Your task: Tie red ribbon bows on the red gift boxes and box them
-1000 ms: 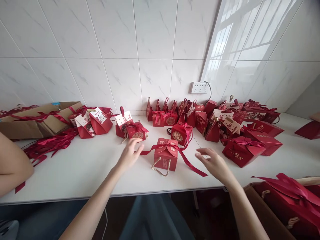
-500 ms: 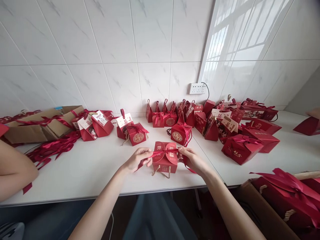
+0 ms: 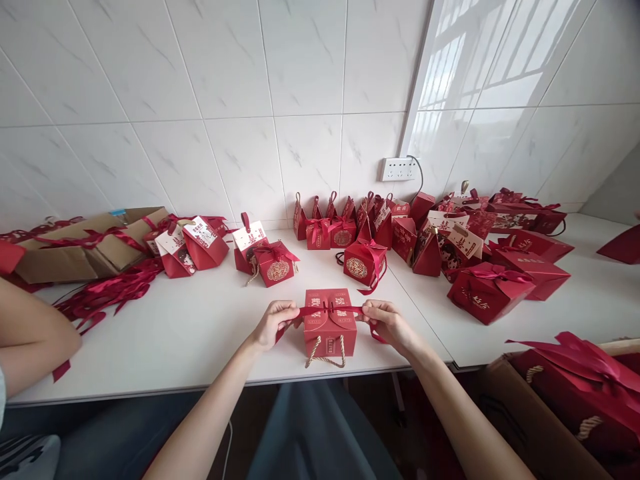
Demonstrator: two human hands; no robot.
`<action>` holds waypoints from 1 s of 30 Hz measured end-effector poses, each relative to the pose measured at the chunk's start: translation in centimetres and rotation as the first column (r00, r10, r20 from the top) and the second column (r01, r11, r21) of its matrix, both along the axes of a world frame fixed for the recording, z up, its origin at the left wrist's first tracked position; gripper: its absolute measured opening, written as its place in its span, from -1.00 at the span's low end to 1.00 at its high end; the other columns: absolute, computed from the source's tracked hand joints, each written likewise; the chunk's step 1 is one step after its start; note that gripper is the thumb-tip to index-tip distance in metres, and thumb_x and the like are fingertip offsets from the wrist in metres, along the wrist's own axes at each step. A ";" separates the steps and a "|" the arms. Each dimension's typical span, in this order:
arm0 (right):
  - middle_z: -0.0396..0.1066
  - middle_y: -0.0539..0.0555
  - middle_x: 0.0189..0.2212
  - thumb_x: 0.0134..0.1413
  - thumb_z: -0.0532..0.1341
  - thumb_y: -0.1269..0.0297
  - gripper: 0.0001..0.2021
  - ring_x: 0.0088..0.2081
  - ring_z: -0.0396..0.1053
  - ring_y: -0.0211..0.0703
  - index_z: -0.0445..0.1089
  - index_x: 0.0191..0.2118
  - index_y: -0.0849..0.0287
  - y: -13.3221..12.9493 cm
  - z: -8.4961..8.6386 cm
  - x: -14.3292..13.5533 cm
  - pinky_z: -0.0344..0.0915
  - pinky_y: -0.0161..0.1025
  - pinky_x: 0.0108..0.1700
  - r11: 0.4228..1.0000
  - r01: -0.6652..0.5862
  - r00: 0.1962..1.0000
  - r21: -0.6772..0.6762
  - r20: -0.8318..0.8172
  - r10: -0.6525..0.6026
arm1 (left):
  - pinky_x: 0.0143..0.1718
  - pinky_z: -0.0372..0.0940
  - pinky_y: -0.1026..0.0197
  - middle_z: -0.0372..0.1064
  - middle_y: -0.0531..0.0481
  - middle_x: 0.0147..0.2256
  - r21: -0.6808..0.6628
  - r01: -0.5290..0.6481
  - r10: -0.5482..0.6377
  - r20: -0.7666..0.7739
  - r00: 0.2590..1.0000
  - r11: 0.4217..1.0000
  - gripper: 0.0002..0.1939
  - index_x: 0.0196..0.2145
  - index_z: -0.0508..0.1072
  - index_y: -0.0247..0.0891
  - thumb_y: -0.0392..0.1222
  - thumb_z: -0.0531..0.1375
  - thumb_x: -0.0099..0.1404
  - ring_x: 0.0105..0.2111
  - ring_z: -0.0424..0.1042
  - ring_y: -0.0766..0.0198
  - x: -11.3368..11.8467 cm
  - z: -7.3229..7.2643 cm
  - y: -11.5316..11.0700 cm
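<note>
A red gift box (image 3: pixel 330 339) with gold print and a twisted gold rope handle stands near the table's front edge. Across its top runs a dark red ribbon (image 3: pixel 351 309), threaded through slots at the centre and stretched out to both sides. My left hand (image 3: pixel 277 323) pinches one end of the ribbon at the box's left. At the right, my right hand (image 3: pixel 387 324) is closed on the other end, with a loose tail hanging below it. Behind the box stands a smaller red box (image 3: pixel 365 265) with a tied bow.
Many red boxes (image 3: pixel 490 293) line the back and right of the white table (image 3: pixel 190 340). On the left are a cardboard box (image 3: pixel 60 265), a ribbon pile (image 3: pixel 113 291) and another person's arm (image 3: pixel 37 333). A carton (image 3: pixel 540 420) of red boxes is at lower right.
The ribbon is now stretched straighter across the box top, with my hands slightly farther apart. The box appears slightly lower in view, and the camera view has shifted a little.
</note>
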State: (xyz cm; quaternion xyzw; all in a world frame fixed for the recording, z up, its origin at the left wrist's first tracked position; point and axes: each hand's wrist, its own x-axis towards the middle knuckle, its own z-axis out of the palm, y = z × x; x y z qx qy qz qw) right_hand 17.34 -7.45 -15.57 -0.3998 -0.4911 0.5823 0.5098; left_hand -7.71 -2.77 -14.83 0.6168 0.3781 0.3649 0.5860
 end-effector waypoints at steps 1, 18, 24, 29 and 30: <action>0.21 -0.03 -0.64 -0.17 0.30 0.02 -0.66 -0.52 0.18 -0.25 0.25 -0.63 0.14 0.0 0.0 0.2 0.14 -0.28 -0.41 1.000 -0.009 1.000 -0.003 0.022 0.009 | -0.60 -0.19 0.28 -0.05 0.16 -0.71 0.000 0.007 -0.007 -0.015 1.000 1.000 -0.61 -0.71 0.04 -0.25 -0.06 0.16 0.04 -0.67 -0.04 0.45 -0.1 0.1 0.0; 0.50 0.11 -0.28 0.09 0.16 0.07 -0.71 -0.23 0.43 -0.04 0.49 -0.43 0.17 0.1 6.9 -2.7 0.31 -0.17 -0.18 0.926 -0.165 0.904 0.340 0.427 0.004 | -0.57 -0.01 0.31 0.14 0.13 -0.60 -0.020 0.113 -0.115 -0.216 0.970 0.993 -0.75 -0.51 0.30 -0.27 -0.05 0.17 0.16 -0.60 0.14 0.42 -0.5 6.0 -1.1; 0.46 0.06 -0.41 0.09 0.15 0.17 -0.77 -0.33 0.37 -0.10 0.45 -0.45 0.14 1.0 5.5 -4.9 0.26 -0.18 -0.23 0.898 -0.047 0.859 0.437 0.477 -0.187 | -0.56 0.01 0.31 0.14 0.13 -0.57 0.130 0.113 -0.053 -0.395 0.917 0.985 -0.78 -0.49 0.30 -0.25 -0.05 0.13 0.18 -0.59 0.11 0.41 -0.2 7.6 -1.7; 0.47 0.07 -0.34 0.08 0.12 0.28 -0.88 -0.29 0.40 -0.09 0.38 -0.38 0.12 0.8 4.9 -5.1 0.27 -0.16 -0.18 0.885 0.005 0.855 0.465 0.457 -0.245 | -0.37 0.19 0.23 0.39 0.01 -0.42 0.444 0.147 0.131 -0.537 0.834 0.884 -0.79 -0.42 0.44 -0.23 -0.08 0.09 0.21 -0.41 0.31 0.24 -0.1 8.7 -2.0; 0.47 0.05 -0.36 0.07 0.12 0.28 -0.91 -0.31 0.41 -0.11 0.35 -0.35 0.11 0.8 4.8 -5.1 0.27 -0.16 -0.20 0.886 0.018 0.857 0.464 0.450 -0.253 | -0.32 0.20 0.21 0.42 0.00 -0.39 0.474 0.170 0.149 -0.564 0.812 0.864 -0.80 -0.40 0.45 -0.22 -0.11 0.08 0.21 -0.37 0.34 0.21 0.0 9.0 -2.2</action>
